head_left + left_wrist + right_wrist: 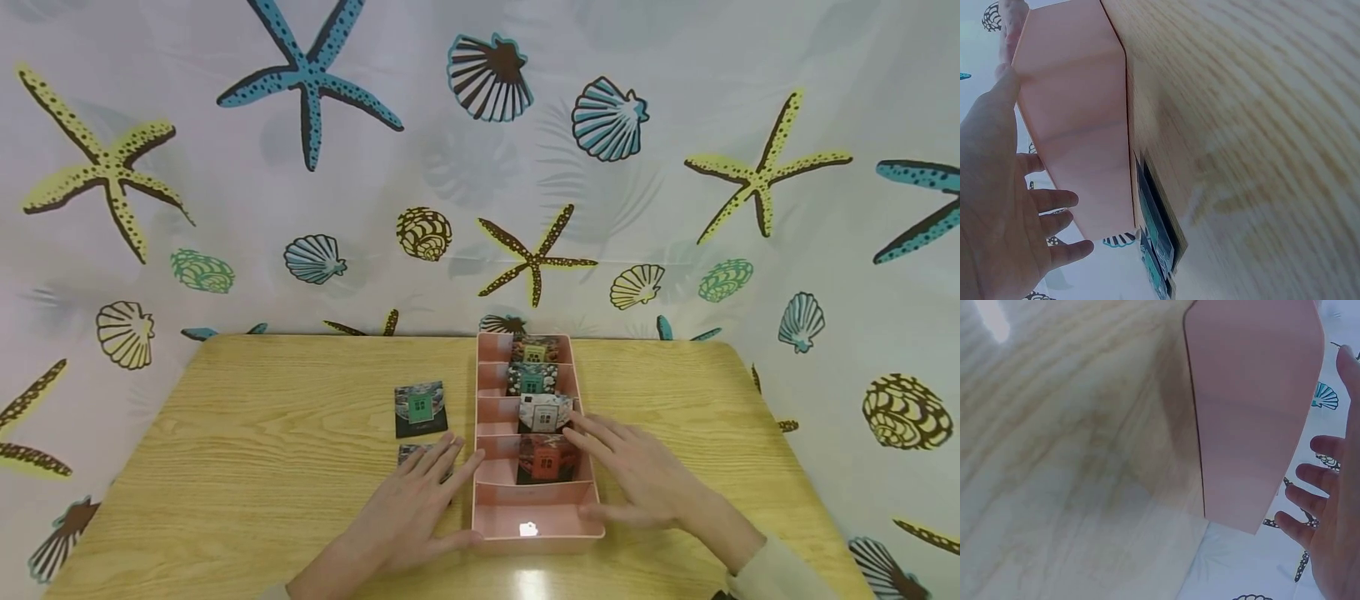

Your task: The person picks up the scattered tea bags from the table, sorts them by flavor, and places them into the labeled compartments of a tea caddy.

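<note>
A long pink divided box (pixel 538 545) lies between both hands. Its compartments hold square packets, from back to front: one with a yellow label (pixel 535 353), one teal (pixel 532 381), one white (pixel 544 414) and one red (pixel 546 460). The frontmost compartment shows its bare bottom with a small white patch. My left hand (pixel 411 515) spreads its fingers along the left side, thumb at the front left rim. My right hand (pixel 647 482) is at the right side, fingers extended, fingertips by the white packet, thumb near the front corner.
A green-labelled packet (pixel 420 408) lies flat on the wooden table (pixel 300 417), left of the box. Nearer, another packet (pixel 409 451) is mostly hidden under the left fingers. A patterned curtain (pixel 420 167) with starfish and shells hangs behind the table.
</note>
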Demonstrator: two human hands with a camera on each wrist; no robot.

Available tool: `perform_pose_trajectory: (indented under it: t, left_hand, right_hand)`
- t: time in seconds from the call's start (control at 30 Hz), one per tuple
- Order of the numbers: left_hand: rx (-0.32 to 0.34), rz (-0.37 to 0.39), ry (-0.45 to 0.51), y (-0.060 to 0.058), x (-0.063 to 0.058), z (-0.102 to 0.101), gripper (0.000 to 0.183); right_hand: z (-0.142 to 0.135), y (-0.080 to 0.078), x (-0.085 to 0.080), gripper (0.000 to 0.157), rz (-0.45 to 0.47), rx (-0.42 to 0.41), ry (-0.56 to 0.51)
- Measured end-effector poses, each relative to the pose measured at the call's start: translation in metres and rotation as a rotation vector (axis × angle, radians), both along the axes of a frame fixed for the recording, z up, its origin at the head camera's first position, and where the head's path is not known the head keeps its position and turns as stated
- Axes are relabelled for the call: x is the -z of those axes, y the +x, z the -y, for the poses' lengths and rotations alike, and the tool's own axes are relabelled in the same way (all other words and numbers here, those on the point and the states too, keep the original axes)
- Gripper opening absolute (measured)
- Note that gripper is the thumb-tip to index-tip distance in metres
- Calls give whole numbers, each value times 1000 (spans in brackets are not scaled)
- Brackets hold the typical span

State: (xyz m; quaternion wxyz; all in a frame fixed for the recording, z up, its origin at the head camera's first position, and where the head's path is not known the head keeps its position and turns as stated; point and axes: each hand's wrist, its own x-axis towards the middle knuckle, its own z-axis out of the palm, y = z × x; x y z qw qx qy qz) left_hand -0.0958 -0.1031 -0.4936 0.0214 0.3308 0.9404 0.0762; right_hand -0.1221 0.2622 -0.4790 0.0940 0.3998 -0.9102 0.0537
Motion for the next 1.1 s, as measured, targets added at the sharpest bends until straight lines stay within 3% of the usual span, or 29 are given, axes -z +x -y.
perform_pose_trajectory:
  t: [0.23,0.73,1.1]
  left_hand:
    - [2,-11,6,0,0,-1,95]
    - [0,-1,6,-1,-1,1,98]
    - [-19,54,35,-14,3,21,101]
  right_hand:
    - [-7,10,9,96,41,27,6]
    - [-15,19,23,101,-26,-10,2]
    - [-15,21,25,100,-19,10,15]
